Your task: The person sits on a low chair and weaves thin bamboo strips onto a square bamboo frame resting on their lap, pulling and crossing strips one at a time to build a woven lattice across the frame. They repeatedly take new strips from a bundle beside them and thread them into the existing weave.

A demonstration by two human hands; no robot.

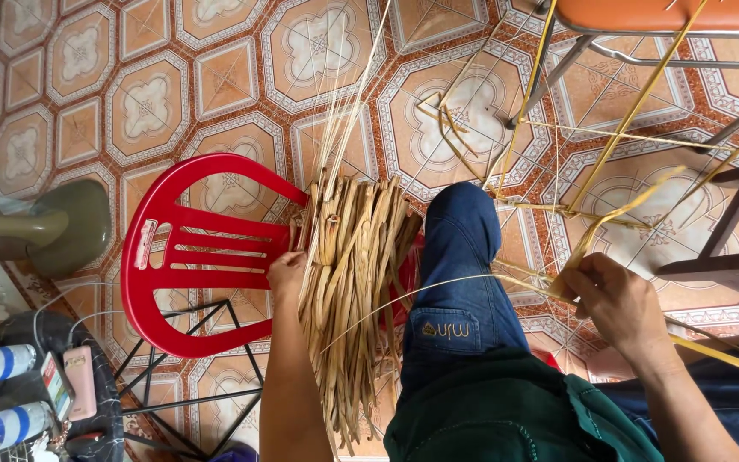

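Hands at work on dried straw strips

The left hand [287, 274] grips a bundle of flat tan straw strips [354, 282] on a red plastic chair [168, 257]; the right hand [613, 304] pinches one thin yellow strip [438, 287].

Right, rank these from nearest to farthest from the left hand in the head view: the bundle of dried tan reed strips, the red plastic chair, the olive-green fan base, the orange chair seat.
1. Bundle of dried tan reed strips: touching the left hand, just to its right.
2. Red plastic chair: under and left of the hand.
3. Olive-green fan base: far left.
4. Orange chair seat: top right corner.
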